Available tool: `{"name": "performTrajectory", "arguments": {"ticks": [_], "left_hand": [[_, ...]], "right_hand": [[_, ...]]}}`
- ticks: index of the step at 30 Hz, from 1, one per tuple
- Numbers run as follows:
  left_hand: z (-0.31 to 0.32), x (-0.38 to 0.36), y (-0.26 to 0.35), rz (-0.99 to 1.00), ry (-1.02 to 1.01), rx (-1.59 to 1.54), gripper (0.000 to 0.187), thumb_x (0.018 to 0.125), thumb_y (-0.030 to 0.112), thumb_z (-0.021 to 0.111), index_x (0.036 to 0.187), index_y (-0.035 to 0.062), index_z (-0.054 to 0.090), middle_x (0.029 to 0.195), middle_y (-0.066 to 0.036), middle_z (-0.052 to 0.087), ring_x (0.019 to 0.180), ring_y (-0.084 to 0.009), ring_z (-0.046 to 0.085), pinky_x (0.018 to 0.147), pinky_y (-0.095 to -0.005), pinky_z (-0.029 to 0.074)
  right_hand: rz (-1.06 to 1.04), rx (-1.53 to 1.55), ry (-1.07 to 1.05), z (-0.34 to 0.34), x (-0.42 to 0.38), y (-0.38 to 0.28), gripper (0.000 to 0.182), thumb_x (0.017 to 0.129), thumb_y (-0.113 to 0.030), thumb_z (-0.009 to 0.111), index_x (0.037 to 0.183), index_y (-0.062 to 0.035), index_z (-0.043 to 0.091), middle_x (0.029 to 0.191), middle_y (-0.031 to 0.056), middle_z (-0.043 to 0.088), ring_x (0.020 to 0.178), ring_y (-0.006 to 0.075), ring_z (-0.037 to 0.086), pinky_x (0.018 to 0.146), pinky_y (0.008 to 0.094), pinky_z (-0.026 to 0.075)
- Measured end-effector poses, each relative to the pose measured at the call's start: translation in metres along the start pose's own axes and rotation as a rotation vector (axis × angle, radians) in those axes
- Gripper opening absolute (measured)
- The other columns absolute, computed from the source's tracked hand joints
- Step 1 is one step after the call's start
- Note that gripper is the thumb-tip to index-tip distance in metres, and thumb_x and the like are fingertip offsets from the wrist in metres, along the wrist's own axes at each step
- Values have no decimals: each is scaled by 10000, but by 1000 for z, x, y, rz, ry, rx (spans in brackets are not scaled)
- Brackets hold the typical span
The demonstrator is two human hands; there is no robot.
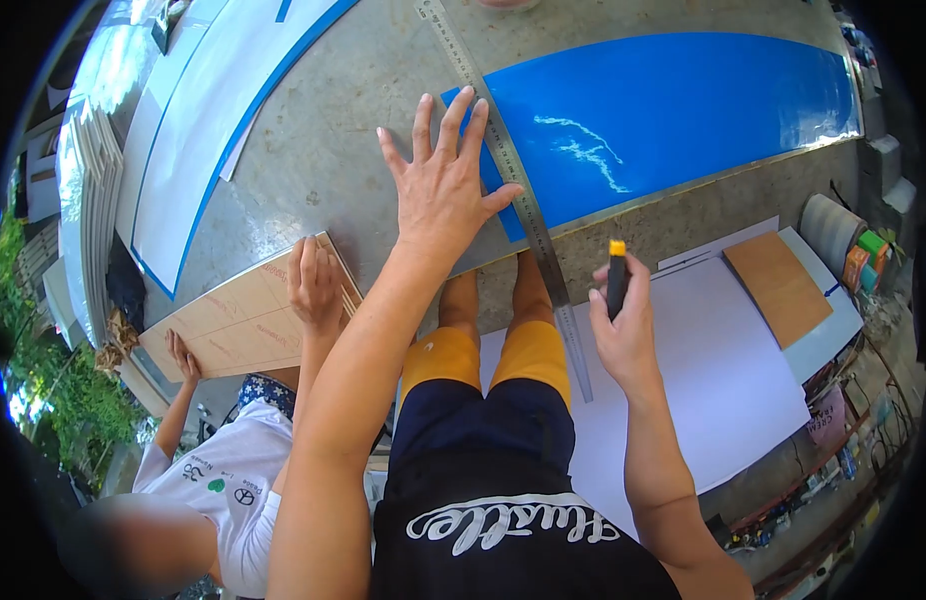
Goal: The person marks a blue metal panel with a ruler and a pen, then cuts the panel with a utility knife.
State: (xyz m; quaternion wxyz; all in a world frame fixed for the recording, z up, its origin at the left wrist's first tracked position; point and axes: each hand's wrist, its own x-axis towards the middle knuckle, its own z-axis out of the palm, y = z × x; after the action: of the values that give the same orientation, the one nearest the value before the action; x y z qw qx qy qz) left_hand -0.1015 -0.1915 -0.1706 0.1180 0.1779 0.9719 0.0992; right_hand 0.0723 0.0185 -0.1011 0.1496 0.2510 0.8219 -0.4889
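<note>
My left hand (443, 180) lies flat, fingers spread, on the grey table and presses the left end of a blue sheet (673, 110) beside a long metal ruler (513, 190). The ruler runs diagonally from the far edge down past the near table edge. My right hand (623, 320) holds a black utility knife with a yellow tip (617, 275), just right of the ruler's near end and off the sheet.
Another person in a white shirt at lower left has both hands (313, 285) on a brown-papered panel (243, 320). White, blue-edged sheets (213, 110) lie at the far left. A white board (713, 370) and a wooden panel (778, 285) sit below right.
</note>
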Motion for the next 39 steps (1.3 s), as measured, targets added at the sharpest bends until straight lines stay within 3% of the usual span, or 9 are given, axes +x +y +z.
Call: {"name": "performTrajectory", "arguments": {"ticks": [3, 8, 14, 17, 21, 23, 30, 33, 39], "left_hand": [[-2, 0, 2, 12, 0, -25, 1049, 795, 630, 836, 1644, 158, 439, 1725, -5, 304, 1626, -356, 199, 1204, -827, 154], [-2, 1, 4, -15, -28, -39, 1056, 788, 579, 847, 1662, 183, 406, 1723, 22, 310, 1629, -341, 208, 1200, -829, 157], [-4, 1, 2, -12, -33, -2, 1028, 791, 474, 847, 1668, 185, 394, 1716, 48, 328, 1628, -331, 220, 1207, -828, 138], [-4, 1, 0, 0, -21, -16, 1004, 796, 449, 842, 1663, 186, 407, 1713, 60, 336, 1625, -325, 229, 1214, -826, 117], [-2, 2, 0, -7, -8, -49, 983, 801, 427, 840, 1657, 188, 421, 1714, 64, 341, 1622, -316, 238, 1222, -822, 92], [-1, 2, -1, 9, 5, -56, 959, 814, 456, 831, 1641, 155, 450, 1713, 47, 347, 1620, -340, 239, 1201, -852, 85], [0, 1, -2, 25, 27, -66, 950, 816, 481, 824, 1628, 139, 470, 1708, 36, 354, 1609, -353, 256, 1190, -865, 84], [0, 1, -2, -4, -12, -70, 1020, 806, 438, 841, 1681, 200, 374, 1723, 62, 334, 1628, -317, 234, 1222, -824, 86], [1, 2, -2, 15, 26, -60, 968, 806, 506, 827, 1628, 141, 468, 1699, 29, 367, 1610, -336, 259, 1198, -853, 113]], "right_hand": [[-287, -148, -27, 13, 57, -41, 521, 1033, -40, 609, 1519, 17, 431, 1219, 212, 643, 1071, 400, 679, 954, 455, 546], [-334, -195, -6, 55, 118, -86, 617, 1056, -75, 574, 1638, -88, 372, 1325, 269, 618, 1126, 494, 676, 959, 544, 556], [-315, -338, -15, 74, 132, -88, 633, 1060, -98, 574, 1658, -152, 371, 1277, 258, 623, 1077, 489, 691, 912, 551, 576], [-257, -326, -31, 76, 133, -93, 611, 1040, -54, 574, 1628, -146, 434, 1393, 248, 628, 1230, 461, 650, 1013, 515, 546], [-279, -360, -59, 76, 137, -97, 616, 1045, -70, 574, 1638, -147, 427, 1322, 250, 634, 1143, 460, 677, 963, 521, 564], [-333, -383, -55, 77, 139, -94, 623, 1056, -102, 585, 1650, -148, 402, 1258, 260, 624, 1032, 485, 703, 886, 545, 589], [-323, -402, -55, 77, 134, -97, 630, 1052, -89, 582, 1653, -144, 399, 1251, 267, 631, 1040, 484, 704, 880, 539, 592], [-327, -408, -54, 77, 134, -96, 634, 1050, -83, 583, 1654, -137, 397, 1250, 265, 634, 1039, 481, 706, 875, 537, 592], [-332, -423, -51, 77, 133, -98, 623, 1047, -79, 587, 1644, -112, 411, 1241, 268, 641, 1024, 471, 711, 867, 538, 591]]}}
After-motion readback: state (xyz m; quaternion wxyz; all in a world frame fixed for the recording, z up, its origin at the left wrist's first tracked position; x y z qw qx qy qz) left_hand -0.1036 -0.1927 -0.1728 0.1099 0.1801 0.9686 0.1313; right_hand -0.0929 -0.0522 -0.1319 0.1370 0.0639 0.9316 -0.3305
